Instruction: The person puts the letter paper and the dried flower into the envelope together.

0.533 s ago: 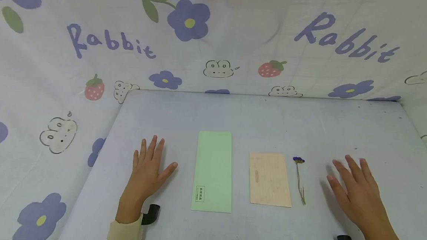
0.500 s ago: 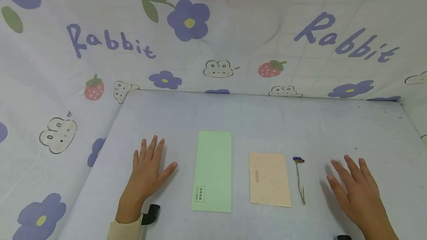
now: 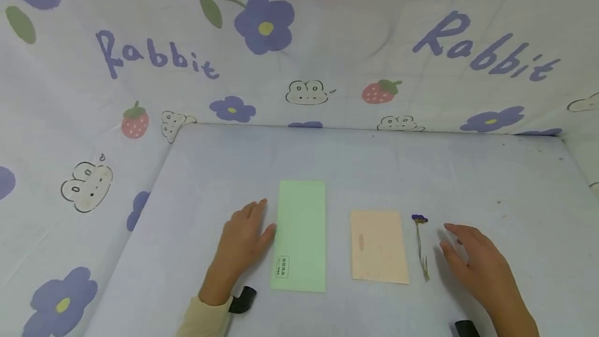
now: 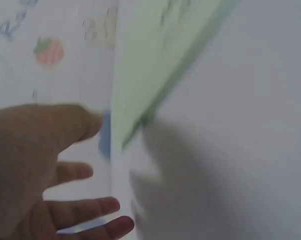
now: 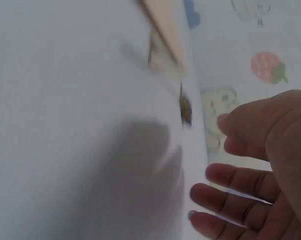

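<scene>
Green envelope (image 3: 301, 235): going by shape, anyway. Flat on the pale tabletop (image 3: 355, 160), leftmost in the row.
Peach card (image 3: 379, 246): middle spot, gaps both sides. Probably spaced so nothing overlaps and every piece is easy to get at.
Dried flower (image 3: 419, 242): right end, purple bloom at the far side, likely kept separate because that skinny stem looks fragile.
Left hand (image 3: 241, 246): empty, fingers relaxed. In the head view its thumb seems to meet the envelope's edge, but the left wrist view shows a sliver between them.
Right hand (image 3: 482, 269): empty too, fingers loosely bent, near the flower. Right wrist view shows the curled fingers clearly but blurs the bloom; only the head view gets the whole stem.
</scene>
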Available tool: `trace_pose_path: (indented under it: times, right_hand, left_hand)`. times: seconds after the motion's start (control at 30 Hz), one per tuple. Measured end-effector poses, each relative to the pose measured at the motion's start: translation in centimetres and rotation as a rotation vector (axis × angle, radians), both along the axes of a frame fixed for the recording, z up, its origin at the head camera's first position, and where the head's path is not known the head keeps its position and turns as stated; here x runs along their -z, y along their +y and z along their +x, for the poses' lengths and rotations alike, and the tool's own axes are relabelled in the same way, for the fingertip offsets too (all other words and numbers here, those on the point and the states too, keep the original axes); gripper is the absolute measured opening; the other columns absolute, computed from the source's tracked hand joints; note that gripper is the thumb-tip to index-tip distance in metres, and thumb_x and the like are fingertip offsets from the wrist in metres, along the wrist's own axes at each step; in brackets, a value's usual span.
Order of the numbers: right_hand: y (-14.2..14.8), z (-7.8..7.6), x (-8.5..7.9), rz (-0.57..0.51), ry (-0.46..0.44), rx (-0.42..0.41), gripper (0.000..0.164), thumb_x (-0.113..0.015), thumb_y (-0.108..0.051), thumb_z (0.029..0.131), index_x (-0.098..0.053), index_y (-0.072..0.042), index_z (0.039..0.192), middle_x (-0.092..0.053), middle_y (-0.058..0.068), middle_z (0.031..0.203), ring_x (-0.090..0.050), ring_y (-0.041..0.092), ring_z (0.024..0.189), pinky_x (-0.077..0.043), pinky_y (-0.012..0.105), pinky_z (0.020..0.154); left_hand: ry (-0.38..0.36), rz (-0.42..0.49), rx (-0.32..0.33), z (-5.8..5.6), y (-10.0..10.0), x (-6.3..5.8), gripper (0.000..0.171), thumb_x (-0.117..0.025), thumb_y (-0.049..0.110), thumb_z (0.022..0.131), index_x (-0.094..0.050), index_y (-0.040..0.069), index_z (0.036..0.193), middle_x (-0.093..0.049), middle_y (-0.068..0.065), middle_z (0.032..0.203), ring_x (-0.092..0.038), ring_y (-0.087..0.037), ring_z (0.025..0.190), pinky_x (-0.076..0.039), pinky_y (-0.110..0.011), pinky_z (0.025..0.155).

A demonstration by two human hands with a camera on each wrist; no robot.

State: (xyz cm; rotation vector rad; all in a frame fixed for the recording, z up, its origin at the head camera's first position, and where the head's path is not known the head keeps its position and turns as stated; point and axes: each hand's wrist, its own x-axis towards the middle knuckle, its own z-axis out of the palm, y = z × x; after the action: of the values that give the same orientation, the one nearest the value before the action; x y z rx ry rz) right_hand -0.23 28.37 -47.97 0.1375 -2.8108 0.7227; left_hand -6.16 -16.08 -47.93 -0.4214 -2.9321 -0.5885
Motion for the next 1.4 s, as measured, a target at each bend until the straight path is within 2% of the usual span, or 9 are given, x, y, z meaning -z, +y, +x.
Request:
trace_pose_path:
  times: [0.17, 0.3, 0.43, 0.6, 0.83, 0.97, 1.1, 1.23, 1.4]
  right_hand:
    - [-3.8, -1.5, -0.4, 0.028, -0.019, -0.026, 0.037, -0.077, -0.009, 0.084, -0.068, -0.001, 0.120, -0.065, 0.018, 0.108, -0.063, 0.030, 0.081, -0.051, 0.041, 0.057]
    - [-5.9, -2.9, -0.7, 0.030, -0.003, -0.130, 0.041, -0.081, -0.009, 0.082, -0.068, 0.001, 0.120, -0.064, 0.020, 0.113, -0.063, 0.036, 0.096, -0.054, 0.050, 0.073]
    - [-6.9, -4.2, -0.9, 0.052, -0.150, -0.204, 0.061, -0.083, -0.021, 0.082, -0.058, 0.005, 0.132, -0.056, 0.027, 0.129, -0.052, 0.046, 0.115, -0.047, 0.058, 0.091]
    - [-7.3, -5.5, -1.0, 0.174, -0.284, -0.202, 0.079, -0.086, -0.031, 0.079, -0.050, 0.006, 0.139, -0.052, 0.030, 0.132, -0.048, 0.049, 0.114, -0.044, 0.058, 0.094]
    - [-7.7, -6.3, -1.2, 0.110, -0.321, -0.171, 0.068, -0.089, -0.020, 0.075, -0.058, 0.005, 0.130, -0.054, 0.027, 0.112, -0.051, 0.043, 0.100, -0.049, 0.053, 0.080]
    - [-7.4, -6.7, -2.0, 0.072, -0.388, -0.167, 0.032, -0.080, -0.010, 0.079, -0.069, 0.003, 0.107, -0.055, 0.016, 0.097, -0.052, 0.033, 0.089, -0.048, 0.046, 0.073]
    - [-6.2, -6.6, -3.2, -0.044, -0.455, -0.247, 0.005, -0.072, -0.006, 0.086, -0.067, -0.006, 0.089, -0.053, 0.004, 0.082, -0.049, 0.021, 0.073, -0.043, 0.037, 0.062]
    - [-4.4, -6.2, -4.2, -0.208, -0.479, -0.306, 0.005, -0.069, -0.010, 0.093, -0.066, -0.006, 0.094, -0.059, 0.000, 0.078, -0.052, 0.017, 0.068, -0.046, 0.032, 0.057]
    - [-2.4, -6.0, -5.0, -0.477, -0.470, -0.241, 0.016, -0.068, -0.011, 0.096, -0.065, 0.003, 0.105, -0.067, 0.009, 0.085, -0.063, 0.018, 0.068, -0.056, 0.034, 0.059]
  left_hand:
    - [-0.029, 0.019, -0.024, -0.7, 4.9, 0.1, 0.058, -0.064, 0.037, 0.096, -0.056, -0.001, 0.138, -0.061, -0.025, 0.128, -0.059, -0.044, 0.109, -0.050, -0.056, 0.085]
    - [-0.137, -0.077, -0.098, -1.5, 7.2, -0.2, 0.078, -0.060, 0.057, 0.092, -0.046, 0.004, 0.147, -0.047, -0.031, 0.141, -0.051, -0.048, 0.118, -0.045, -0.061, 0.086]
    - [-0.266, -0.145, -0.141, -2.0, 9.1, -0.5, 0.099, -0.056, 0.074, 0.085, -0.033, 0.010, 0.156, -0.030, -0.037, 0.151, -0.038, -0.051, 0.132, -0.040, -0.062, 0.093]
    - [-0.292, -0.217, -0.137, -2.2, 10.7, -0.6, 0.114, -0.060, 0.081, 0.075, -0.028, 0.011, 0.158, -0.023, -0.041, 0.151, -0.031, -0.056, 0.137, -0.038, -0.063, 0.097]
    - [-0.316, -0.224, -0.179, -1.8, 10.4, -0.4, 0.128, -0.075, 0.077, 0.065, -0.021, 0.011, 0.160, -0.019, -0.042, 0.152, -0.027, -0.055, 0.140, -0.036, -0.063, 0.099]
    - [-0.343, -0.196, -0.154, -1.9, 9.3, -0.7, 0.130, -0.081, 0.070, 0.063, -0.019, 0.010, 0.160, -0.024, -0.041, 0.150, -0.032, -0.052, 0.137, -0.040, -0.061, 0.095]
    - [-0.362, -0.173, -0.121, -2.4, 7.7, -1.1, 0.134, -0.087, 0.064, 0.059, -0.018, 0.013, 0.161, -0.035, -0.030, 0.144, -0.037, -0.043, 0.129, -0.041, -0.052, 0.090]
    - [-0.389, -0.132, -0.091, -2.7, 6.5, -1.5, 0.133, -0.092, 0.055, 0.057, -0.017, 0.017, 0.161, -0.037, -0.023, 0.141, -0.036, -0.039, 0.126, -0.039, -0.050, 0.088]
    - [-0.396, -0.101, -0.057, -2.7, 5.8, -1.9, 0.128, -0.093, 0.047, 0.060, -0.019, 0.018, 0.161, -0.036, -0.022, 0.143, -0.037, -0.040, 0.124, -0.038, -0.055, 0.089]
